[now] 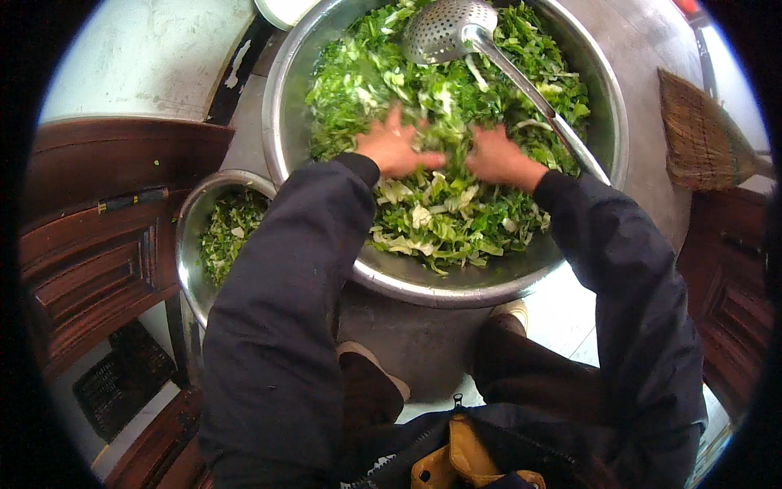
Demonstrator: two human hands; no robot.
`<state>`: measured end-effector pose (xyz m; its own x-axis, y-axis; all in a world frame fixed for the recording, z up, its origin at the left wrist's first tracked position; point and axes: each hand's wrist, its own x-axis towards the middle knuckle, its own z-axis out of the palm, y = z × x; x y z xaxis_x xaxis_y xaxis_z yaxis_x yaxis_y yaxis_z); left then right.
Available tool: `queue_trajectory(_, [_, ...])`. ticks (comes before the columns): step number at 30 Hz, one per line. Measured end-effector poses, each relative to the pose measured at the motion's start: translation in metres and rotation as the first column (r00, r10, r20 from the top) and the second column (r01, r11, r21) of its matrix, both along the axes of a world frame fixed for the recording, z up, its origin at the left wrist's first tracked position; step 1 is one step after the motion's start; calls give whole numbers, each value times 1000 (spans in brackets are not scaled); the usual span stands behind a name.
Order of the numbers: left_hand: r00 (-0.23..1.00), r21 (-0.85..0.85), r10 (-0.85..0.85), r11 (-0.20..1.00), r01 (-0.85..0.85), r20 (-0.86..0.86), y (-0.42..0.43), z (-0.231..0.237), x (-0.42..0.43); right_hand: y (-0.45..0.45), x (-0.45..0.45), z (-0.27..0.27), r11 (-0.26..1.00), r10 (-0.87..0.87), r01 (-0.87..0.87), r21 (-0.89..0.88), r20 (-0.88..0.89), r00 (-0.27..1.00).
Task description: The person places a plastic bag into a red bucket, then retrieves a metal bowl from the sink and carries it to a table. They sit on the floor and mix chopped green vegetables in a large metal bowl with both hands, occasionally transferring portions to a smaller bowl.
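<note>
Chopped leafy greens (427, 226) lie in a large stainless steel basin (440, 296) in front of me. My left hand (394, 147) is among the greens left of the middle, palm down with its fingers spread. Close to its right, my right hand (498, 153) presses into the greens; its fingers are blurred and partly hidden, so whether it holds any leaves is unclear. A perforated metal skimmer (452, 30) rests on the greens at the far side, its handle slanting down to the basin's right rim, near my right sleeve.
At the left, a smaller metal bowl (183, 244) holds finely chopped greens, partly behind my left sleeve. Dark wooden panelled doors (91, 263) stand on both sides. A straw broom (702, 131) is at the right. Part of a white container (287, 9) shows beyond the basin.
</note>
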<state>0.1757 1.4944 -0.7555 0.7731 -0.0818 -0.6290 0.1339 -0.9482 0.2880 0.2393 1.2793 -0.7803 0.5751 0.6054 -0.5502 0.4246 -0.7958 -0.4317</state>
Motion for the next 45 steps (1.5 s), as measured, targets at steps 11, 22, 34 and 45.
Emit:
queue_trajectory(11, [817,-49,213,974,-222,536,37,-23,6,-7,25,14,895,-128,-68,440,400,907])
queue_trajectory(22, [949,92,-315,945,313,12,-17,24,-50,-12,8,6,952,282,-270,-144,71,957])
queue_trajectory(34, [956,235,-206,960,156,209,-5,-10,-48,-33,-31,23,960,273,-225,-166,381,883])
queue_trajectory(45, [946,394,-303,888,236,117,-8,17,-63,-32,-29,44,902,351,-233,-365,303,886])
